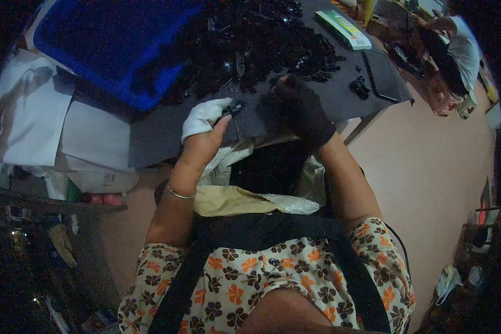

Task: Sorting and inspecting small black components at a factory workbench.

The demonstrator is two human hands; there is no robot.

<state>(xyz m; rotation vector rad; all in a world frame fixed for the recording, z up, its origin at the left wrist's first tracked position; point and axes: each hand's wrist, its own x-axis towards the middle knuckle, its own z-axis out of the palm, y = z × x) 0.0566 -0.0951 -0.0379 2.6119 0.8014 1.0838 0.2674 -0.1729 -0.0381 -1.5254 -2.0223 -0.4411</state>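
Note:
My left hand [205, 119], in a white glove that leaves the thumb bare, pinches a small shiny black part [233, 109] above the near side of the dark table [178, 131]. To its right, my right hand [301, 108] wears a black glove. Its fingers are bent together at the near edge of a pile of black parts [245, 44]; what they hold, if anything, is lost in the dark. Several small black pieces make up the pile, too dim to tell their kind.
A blue tray [111, 50] lies left of the pile. At the far right are a green and white box [343, 29] and a bent black rod [377, 83]. An open bag [228, 201] with silvery lining sits at my lap. Another person [463, 53] is at the upper right.

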